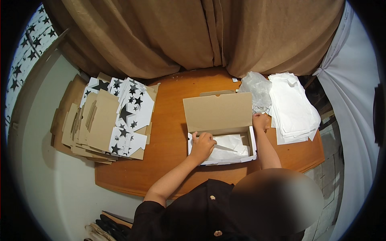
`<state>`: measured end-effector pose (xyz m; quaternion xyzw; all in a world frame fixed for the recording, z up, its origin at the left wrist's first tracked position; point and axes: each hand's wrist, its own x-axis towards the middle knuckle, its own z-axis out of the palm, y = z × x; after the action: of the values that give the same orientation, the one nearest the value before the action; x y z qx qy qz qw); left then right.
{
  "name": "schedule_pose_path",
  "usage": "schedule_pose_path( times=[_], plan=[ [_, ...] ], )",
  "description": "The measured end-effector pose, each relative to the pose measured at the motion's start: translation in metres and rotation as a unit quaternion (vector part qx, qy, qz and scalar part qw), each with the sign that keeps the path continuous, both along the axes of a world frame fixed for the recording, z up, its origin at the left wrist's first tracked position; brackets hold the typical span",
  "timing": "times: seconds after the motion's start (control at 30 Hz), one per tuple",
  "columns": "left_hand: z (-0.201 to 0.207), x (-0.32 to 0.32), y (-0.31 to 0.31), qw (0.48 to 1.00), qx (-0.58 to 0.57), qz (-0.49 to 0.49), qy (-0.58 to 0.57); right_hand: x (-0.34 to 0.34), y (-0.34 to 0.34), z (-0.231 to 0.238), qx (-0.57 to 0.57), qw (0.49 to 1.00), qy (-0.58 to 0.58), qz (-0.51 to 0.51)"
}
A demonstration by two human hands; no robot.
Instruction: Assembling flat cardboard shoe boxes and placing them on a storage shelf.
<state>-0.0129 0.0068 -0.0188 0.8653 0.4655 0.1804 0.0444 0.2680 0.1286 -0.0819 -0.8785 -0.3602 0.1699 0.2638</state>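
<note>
On the table an open cardboard box, brown inside and white outside, stands with its lid raised at the far side. White tissue paper lies inside it, one edge lifted near my left hand. My left hand reaches over the box's left end, fingers bent, the thumb side at the lifted paper edge. Beside the box's right end, my right hand is curled closed, next to a crumpled clear plastic bag. What sits within its fingers is hidden.
At the left lies a tall pile of flattened cardboard boxes, some white with black stars. A stack of white paper sheets is at the right. The wooden table has a curved front edge. Brown curtains hang behind it.
</note>
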Motion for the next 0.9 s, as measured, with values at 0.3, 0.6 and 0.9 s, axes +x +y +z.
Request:
schedule_pose_path(
  times=[0.3, 0.6, 0.9],
  plan=[
    [-0.012, -0.009, 0.003, 0.940, -0.312, -0.140, 0.007, 0.030, -0.031, 0.005, 0.331, 0.921, 0.193, 0.064],
    [0.017, -0.018, -0.006, 0.952, -0.291, -0.092, -0.004, -0.028, -0.095, 0.080, 0.355, 0.804, 0.439, 0.184],
    [0.033, -0.034, -0.032, 0.974, -0.213, -0.030, -0.072, -0.072, -0.129, 0.075, 0.230, 0.868, 0.346, 0.271]
  ],
)
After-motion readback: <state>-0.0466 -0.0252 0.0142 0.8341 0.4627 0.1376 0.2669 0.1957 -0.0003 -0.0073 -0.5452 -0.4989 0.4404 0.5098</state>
